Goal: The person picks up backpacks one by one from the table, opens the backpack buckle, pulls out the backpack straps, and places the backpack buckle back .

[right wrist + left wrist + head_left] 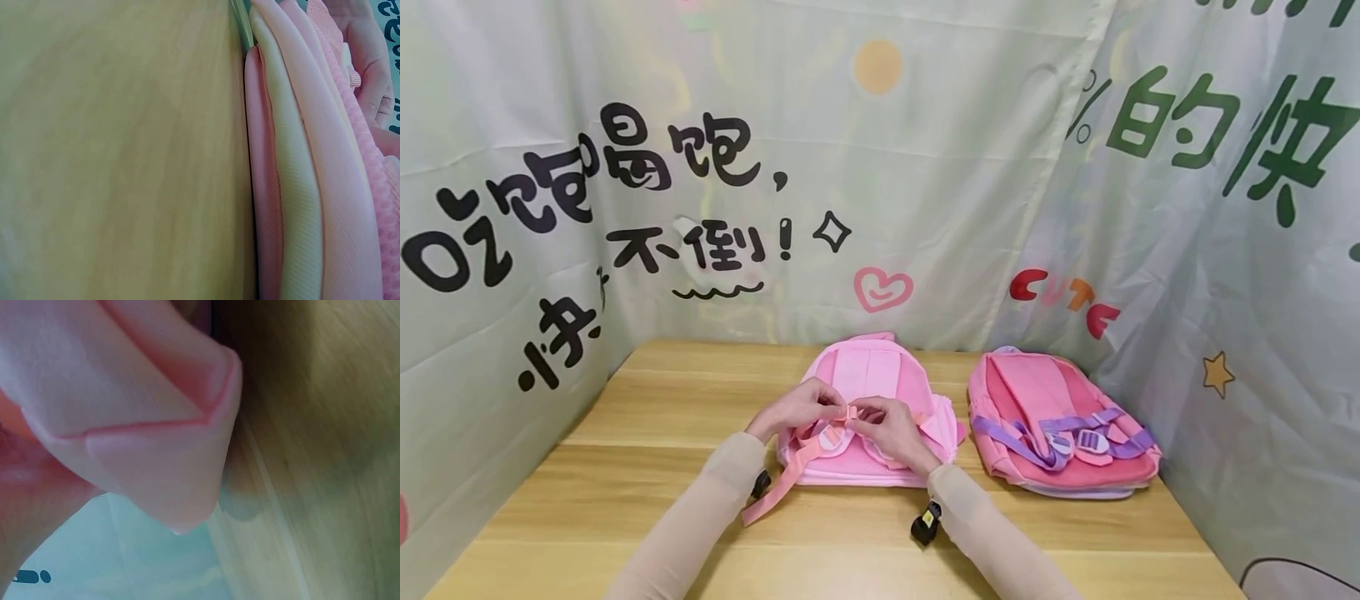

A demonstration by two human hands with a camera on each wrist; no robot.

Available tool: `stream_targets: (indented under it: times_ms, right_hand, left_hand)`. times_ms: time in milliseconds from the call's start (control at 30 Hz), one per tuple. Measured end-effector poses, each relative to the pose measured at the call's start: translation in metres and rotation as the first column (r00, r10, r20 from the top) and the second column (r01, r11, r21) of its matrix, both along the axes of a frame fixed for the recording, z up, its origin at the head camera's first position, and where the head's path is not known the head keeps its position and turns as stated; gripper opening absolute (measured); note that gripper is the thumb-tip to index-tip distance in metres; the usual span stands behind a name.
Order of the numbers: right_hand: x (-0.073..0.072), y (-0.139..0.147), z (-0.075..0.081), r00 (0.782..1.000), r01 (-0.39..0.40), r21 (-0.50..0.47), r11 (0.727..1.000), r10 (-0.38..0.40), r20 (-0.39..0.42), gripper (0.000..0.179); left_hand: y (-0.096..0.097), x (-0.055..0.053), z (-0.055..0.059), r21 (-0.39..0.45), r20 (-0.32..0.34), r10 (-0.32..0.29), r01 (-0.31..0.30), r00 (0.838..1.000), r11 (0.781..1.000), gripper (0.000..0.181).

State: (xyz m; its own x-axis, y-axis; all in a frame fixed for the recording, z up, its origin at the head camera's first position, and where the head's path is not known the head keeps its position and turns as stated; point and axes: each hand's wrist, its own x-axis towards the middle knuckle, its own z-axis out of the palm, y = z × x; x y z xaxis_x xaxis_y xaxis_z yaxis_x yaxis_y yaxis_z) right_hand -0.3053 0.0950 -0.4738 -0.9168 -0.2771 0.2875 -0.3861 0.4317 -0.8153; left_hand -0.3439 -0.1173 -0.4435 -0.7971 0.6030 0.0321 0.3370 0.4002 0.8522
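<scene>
A light pink backpack (867, 371) lies on the table with its strap side up. Over its lower part, my left hand (801, 407) and right hand (891, 429) meet, fingertips pinching a small piece of salmon-pink webbing strap (851, 412) between them. Just below the left fingers sits a pale strap buckle (832, 437). From there a loose salmon strap end (784, 485) trails over the bag's near left edge onto the wood. Close up in the left wrist view is folded pink fabric (150, 456). The right wrist view shows the bag's layered side (300, 150), with part of a hand beyond it.
To the right lies a second pink backpack (1060, 417) with purple straps and pale buckles. The wooden table (647, 450) extends in front and to the left. Printed fabric curtains (940, 167) close off the back and both sides.
</scene>
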Motion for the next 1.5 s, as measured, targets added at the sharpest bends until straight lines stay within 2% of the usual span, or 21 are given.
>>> stream_targets:
  times_ms: [333, 667, 867, 1167, 1500]
  right_hand:
    - [0.0042, 0.0001, -0.0028, 1.0, -0.006, -0.011, 1.0, 0.007, 0.015, 0.028]
    - [0.0024, 0.0015, 0.0, 1.0, -0.006, -0.006, 1.0, 0.006, -0.022, 0.027]
    - [0.0029, 0.0011, -0.0008, 1.0, -0.006, -0.01, 1.0, 0.006, 0.003, 0.027]
    - [0.0019, 0.0022, -0.0004, 1.0, -0.022, -0.025, 0.999, 0.022, 0.005, 0.028]
    - [0.0004, 0.0017, -0.0026, 1.0, -0.011, -0.022, 1.0, 0.011, -0.025, 0.026]
  left_hand:
    - [-0.0069, 0.0061, -0.0011, -0.011, 0.043, 0.04, -0.039, 0.998, 0.999, 0.011]
    - [-0.0008, 0.0026, 0.0021, -0.005, 0.005, 0.01, -0.01, 1.0, 1.0, 0.013]
    - [0.0004, 0.0022, 0.0013, 0.012, -0.016, -0.013, 0.013, 1.0, 1.0, 0.013]
    - [-0.0063, 0.0029, 0.0014, -0.015, 0.045, 0.04, -0.04, 0.998, 0.999, 0.01]
    - [-0.0022, 0.0019, 0.0017, -0.001, 0.03, 0.034, -0.034, 0.999, 0.999, 0.012]
